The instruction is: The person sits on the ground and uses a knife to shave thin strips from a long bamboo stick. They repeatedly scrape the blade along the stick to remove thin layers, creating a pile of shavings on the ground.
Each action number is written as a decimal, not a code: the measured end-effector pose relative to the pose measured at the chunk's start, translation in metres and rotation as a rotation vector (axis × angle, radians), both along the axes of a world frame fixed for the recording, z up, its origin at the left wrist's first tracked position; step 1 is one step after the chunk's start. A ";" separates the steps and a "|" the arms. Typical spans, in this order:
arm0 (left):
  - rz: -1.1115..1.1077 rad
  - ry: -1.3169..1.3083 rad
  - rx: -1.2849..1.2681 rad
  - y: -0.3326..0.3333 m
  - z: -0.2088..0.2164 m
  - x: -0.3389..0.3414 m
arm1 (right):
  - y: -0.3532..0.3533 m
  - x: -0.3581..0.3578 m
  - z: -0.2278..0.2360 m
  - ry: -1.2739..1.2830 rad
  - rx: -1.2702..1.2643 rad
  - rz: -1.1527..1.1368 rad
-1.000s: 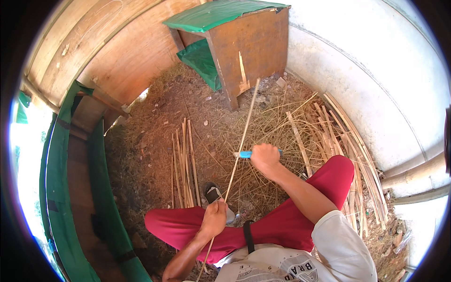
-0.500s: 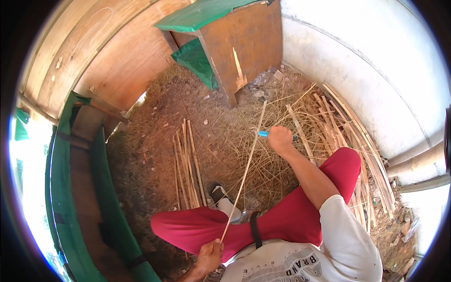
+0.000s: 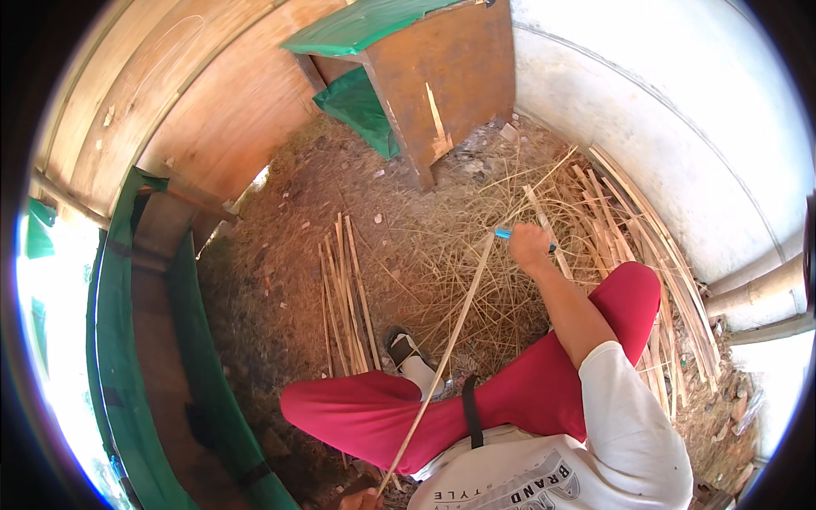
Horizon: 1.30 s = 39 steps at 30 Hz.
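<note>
A long, thin strip of split bamboo (image 3: pixel 450 340) slants across my lap. Its near end is held in my left hand (image 3: pixel 364 500), whose closed fingers are partly cut off by the lower picture edge. Out in front, my right hand (image 3: pixel 529 245) is wrapped round a blue utility knife (image 3: pixel 503 234); its dark end sticks out on the other side of the fist. The strip's far tip lies at the front of the knife. Whether the blade touches it is too small to tell.
Pale shavings (image 3: pixel 476 297) litter the dirt floor. Several bamboo strips (image 3: pixel 344 293) lie left of my foot, and a larger pile (image 3: pixel 671 280) runs along the white wall at right. A brown wooden stand (image 3: pixel 450 93) with green covering is ahead; a green-covered shelf (image 3: pixel 140 340) is at left.
My left hand has drawn the bamboo strip back toward the lower edge, so its far end has slid back to the knife. My right hand has shifted slightly right.
</note>
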<state>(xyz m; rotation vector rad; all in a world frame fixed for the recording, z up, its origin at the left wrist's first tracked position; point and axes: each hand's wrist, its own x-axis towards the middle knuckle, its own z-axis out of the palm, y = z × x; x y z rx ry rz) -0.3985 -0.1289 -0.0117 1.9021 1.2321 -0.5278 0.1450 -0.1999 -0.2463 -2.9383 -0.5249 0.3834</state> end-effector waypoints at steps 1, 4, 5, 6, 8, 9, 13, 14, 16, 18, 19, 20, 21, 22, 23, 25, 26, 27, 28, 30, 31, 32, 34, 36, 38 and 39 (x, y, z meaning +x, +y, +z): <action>0.009 0.003 0.006 0.002 0.003 -0.002 | 0.001 -0.002 0.002 -0.014 -0.012 0.006; 0.033 -0.005 0.029 0.010 0.009 -0.007 | 0.000 0.003 0.003 -0.137 -0.009 -0.005; 0.040 -0.010 0.040 0.013 0.011 -0.009 | -0.004 0.009 0.003 -0.193 -0.002 -0.016; 0.050 -0.021 0.044 0.015 0.014 -0.012 | -0.012 0.019 0.003 -0.133 -0.002 -0.069; 0.056 -0.053 0.073 0.021 0.017 -0.020 | -0.021 0.031 0.007 -0.006 0.007 -0.173; 0.052 -0.079 0.086 0.025 0.017 -0.022 | -0.022 0.030 0.005 -0.003 0.084 -0.181; 0.009 -0.269 0.119 0.032 -0.005 -0.010 | 0.009 -0.009 0.039 0.134 0.350 -0.078; -0.008 -0.327 0.138 0.033 -0.014 -0.001 | 0.023 -0.026 0.055 0.208 0.377 -0.031; 0.001 -0.416 0.254 0.031 -0.036 0.032 | 0.037 -0.068 0.089 0.172 0.443 0.102; 0.167 -0.421 0.141 0.030 -0.050 0.072 | 0.038 -0.098 0.102 0.189 0.497 0.216; 0.119 -0.501 0.187 0.035 -0.063 0.087 | 0.037 -0.112 0.117 0.225 0.517 0.245; 0.062 -0.589 0.231 0.039 -0.077 0.105 | 0.031 -0.119 0.114 0.143 0.556 0.297; 0.052 -0.634 0.257 0.043 -0.089 0.123 | 0.026 -0.126 0.109 0.062 0.597 0.349; 0.039 -0.677 0.281 0.045 -0.098 0.139 | 0.021 -0.130 0.107 0.030 0.580 0.388; 0.058 -0.672 0.269 0.046 -0.100 0.153 | 0.015 -0.134 0.106 0.000 0.563 0.425; 0.096 -0.659 0.246 0.045 -0.104 0.176 | 0.010 -0.133 0.106 -0.036 0.534 0.459; 0.095 -0.671 0.257 0.045 -0.110 0.182 | 0.010 -0.132 0.106 -0.042 0.524 0.456; 0.095 -0.682 0.268 0.046 -0.116 0.188 | 0.009 -0.131 0.106 -0.048 0.514 0.454; 0.093 -0.690 0.280 0.045 -0.119 0.193 | 0.009 -0.132 0.106 -0.044 0.510 0.445; 0.097 -0.704 0.268 0.040 -0.117 0.199 | 0.009 -0.131 0.109 -0.035 0.504 0.427; 0.098 -0.712 0.265 0.037 -0.115 0.202 | 0.009 -0.129 0.109 -0.051 0.507 0.435; 0.084 -0.713 0.264 0.035 -0.115 0.202 | 0.009 -0.128 0.109 -0.066 0.510 0.443; 0.087 -0.715 0.199 0.034 -0.113 0.205 | 0.009 -0.128 0.110 -0.082 0.514 0.477; 0.053 -0.717 0.230 0.032 -0.113 0.209 | 0.007 -0.129 0.114 -0.082 0.515 0.529; -0.014 -0.715 0.358 0.030 -0.113 0.212 | 0.006 -0.131 0.118 -0.079 0.495 0.504; -0.020 -0.703 0.383 0.028 -0.110 0.215 | 0.005 -0.131 0.119 -0.079 0.483 0.491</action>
